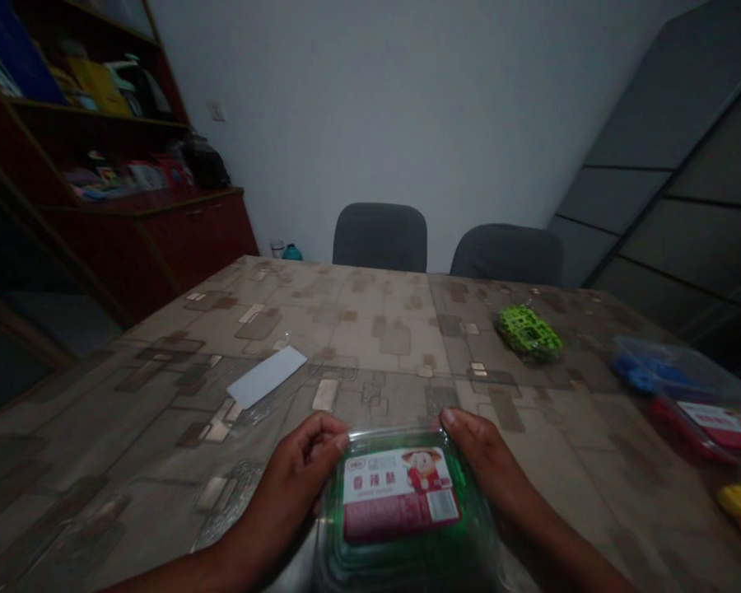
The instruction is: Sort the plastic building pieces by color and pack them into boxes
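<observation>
A clear plastic box with green contents and a red-and-white label (401, 502) lies at the table's near edge. My left hand (300, 469) grips its left side with fingers curled over the upper left corner. My right hand (485, 457) holds the right side, its fingertips on the upper right corner of the lid. Both hands are closed on the box.
A patterned table (370, 329) carries a white card in a clear sleeve (267, 375), a green plastic piece (528, 332), and clear boxes with blue, red and yellow parts (697, 403) at the right. Two grey chairs (379, 237) stand behind. A red cabinet (160, 231) is at left.
</observation>
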{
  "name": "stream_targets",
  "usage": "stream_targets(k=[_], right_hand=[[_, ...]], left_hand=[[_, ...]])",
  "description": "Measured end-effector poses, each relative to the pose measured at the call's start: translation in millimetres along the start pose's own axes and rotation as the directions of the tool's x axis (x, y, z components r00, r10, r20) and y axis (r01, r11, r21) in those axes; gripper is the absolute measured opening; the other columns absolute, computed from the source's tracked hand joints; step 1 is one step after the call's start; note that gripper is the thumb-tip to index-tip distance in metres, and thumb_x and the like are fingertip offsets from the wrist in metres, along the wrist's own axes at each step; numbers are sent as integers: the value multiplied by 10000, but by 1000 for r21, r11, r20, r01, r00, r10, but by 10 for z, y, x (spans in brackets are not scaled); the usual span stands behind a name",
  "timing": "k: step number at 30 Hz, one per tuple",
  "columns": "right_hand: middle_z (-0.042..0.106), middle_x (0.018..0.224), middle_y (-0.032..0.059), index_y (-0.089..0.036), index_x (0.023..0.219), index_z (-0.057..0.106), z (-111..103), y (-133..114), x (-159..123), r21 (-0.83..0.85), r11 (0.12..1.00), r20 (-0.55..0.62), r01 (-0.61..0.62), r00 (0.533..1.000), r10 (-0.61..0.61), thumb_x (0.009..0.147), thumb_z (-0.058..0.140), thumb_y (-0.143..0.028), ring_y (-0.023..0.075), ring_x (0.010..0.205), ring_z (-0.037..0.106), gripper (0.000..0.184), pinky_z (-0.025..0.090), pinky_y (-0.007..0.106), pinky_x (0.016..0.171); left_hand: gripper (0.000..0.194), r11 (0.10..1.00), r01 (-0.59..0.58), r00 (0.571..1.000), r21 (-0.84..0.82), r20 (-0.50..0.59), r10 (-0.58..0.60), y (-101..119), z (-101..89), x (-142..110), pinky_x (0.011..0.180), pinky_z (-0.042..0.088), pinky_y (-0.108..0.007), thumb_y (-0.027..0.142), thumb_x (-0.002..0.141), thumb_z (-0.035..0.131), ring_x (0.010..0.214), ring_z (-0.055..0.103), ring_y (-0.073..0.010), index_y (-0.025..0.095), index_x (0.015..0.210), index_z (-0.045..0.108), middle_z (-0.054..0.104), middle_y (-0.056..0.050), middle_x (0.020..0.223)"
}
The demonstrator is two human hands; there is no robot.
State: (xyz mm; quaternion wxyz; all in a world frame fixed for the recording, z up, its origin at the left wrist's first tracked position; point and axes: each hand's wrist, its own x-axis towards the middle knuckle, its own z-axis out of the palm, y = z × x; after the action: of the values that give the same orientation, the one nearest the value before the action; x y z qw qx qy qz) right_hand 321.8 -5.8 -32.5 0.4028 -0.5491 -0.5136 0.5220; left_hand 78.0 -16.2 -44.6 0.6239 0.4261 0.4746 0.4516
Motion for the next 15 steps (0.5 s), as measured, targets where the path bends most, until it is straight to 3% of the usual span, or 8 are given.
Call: stream_targets(k=[6,15], right_hand=[[477,640,-33,-192,715,552,-9,24,-21,-8,998,-6,65,998,-65,856,554,-713,133,574,444,540,346,244,513],[491,627,-33,-201,687,529,-46,-21,-21,-41,996,52,79,996,-77,875,549,-689,138,571,456,523,348,247,514]], left_hand=[[293,988,-61,998,141,25,58,5,-13,-29,572,398,-220,492,908,660,664,515,-150,201,896,626,566,29,720],[311,989,-53,998,135,52,47,70,-14,-15,595,404,-235,490,893,674,683,516,-150,187,875,607,568,24,738]])
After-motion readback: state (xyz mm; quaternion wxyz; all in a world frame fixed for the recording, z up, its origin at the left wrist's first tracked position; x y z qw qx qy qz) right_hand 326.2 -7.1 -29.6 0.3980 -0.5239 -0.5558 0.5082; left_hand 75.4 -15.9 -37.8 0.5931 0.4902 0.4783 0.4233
